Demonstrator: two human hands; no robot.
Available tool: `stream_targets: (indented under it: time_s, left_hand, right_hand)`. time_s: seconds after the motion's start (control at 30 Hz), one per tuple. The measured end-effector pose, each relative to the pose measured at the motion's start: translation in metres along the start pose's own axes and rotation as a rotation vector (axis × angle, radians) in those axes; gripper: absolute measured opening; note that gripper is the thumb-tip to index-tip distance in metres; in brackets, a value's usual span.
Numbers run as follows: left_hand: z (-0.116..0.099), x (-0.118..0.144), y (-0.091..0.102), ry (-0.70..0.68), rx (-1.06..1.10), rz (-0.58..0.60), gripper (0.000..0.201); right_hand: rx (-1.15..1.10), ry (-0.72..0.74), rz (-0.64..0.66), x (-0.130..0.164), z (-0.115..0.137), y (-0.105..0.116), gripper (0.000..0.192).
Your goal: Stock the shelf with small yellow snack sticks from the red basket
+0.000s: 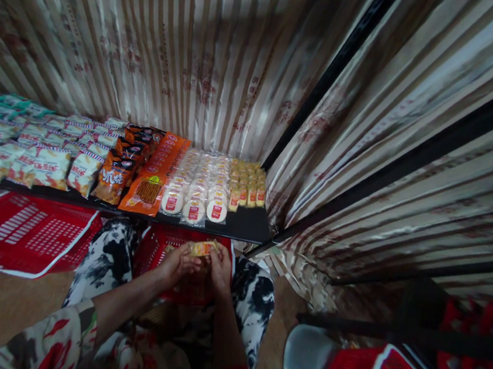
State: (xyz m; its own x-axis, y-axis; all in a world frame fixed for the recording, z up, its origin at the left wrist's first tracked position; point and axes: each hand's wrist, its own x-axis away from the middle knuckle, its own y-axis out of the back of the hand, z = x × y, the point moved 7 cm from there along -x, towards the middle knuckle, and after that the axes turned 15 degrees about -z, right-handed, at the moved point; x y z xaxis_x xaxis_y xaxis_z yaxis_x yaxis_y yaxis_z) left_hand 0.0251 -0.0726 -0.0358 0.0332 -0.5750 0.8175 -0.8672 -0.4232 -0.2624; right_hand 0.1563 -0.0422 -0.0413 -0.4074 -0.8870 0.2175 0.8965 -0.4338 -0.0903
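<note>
Between my two hands is a small yellow wrapped snack [203, 248] with a red and orange label. My left hand [175, 265] grips its left end, and my right hand [220, 264] pinches the right end. Both hands are above a red plastic basket [151, 251] between my knees; the basket's contents are mostly hidden and dark. Just beyond stands a black shelf [246, 225]. Similar yellow wrapped snacks [248, 187] are lined up at its right end, beside rows of round white packaged crackers [193, 208].
Further left on the shelf lie a flat orange snack bag [154, 178], orange-black bags [112, 179], white bags [52, 167] and green packs [6, 103]. Another red basket [34, 232] is below. Black metal bars [328, 81] and striped curtains [224, 59] enclose the shelf. A grey-white basin [305, 355] stands right.
</note>
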Motion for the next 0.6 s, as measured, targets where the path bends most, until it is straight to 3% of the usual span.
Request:
stream_targets:
  time_s: [0.13,0.43,0.6]
  left_hand:
    - [-0.006,0.008,-0.01,-0.045,0.012,-0.013,0.034]
    - [-0.025,0.025,-0.038,-0.272,0.031,0.115,0.016]
    - [-0.036,0.024,-0.047,-0.464,-0.161,-0.018,0.014]
  right_hand:
    - [0.031,0.009,-0.059,0.001,0.003,0.009,0.048]
    - [0.018,0.1,-0.107,0.003,0.015,0.014,0.035]
    - [0.093,0.146,-0.1,0.004,0.017,0.014,0.032]
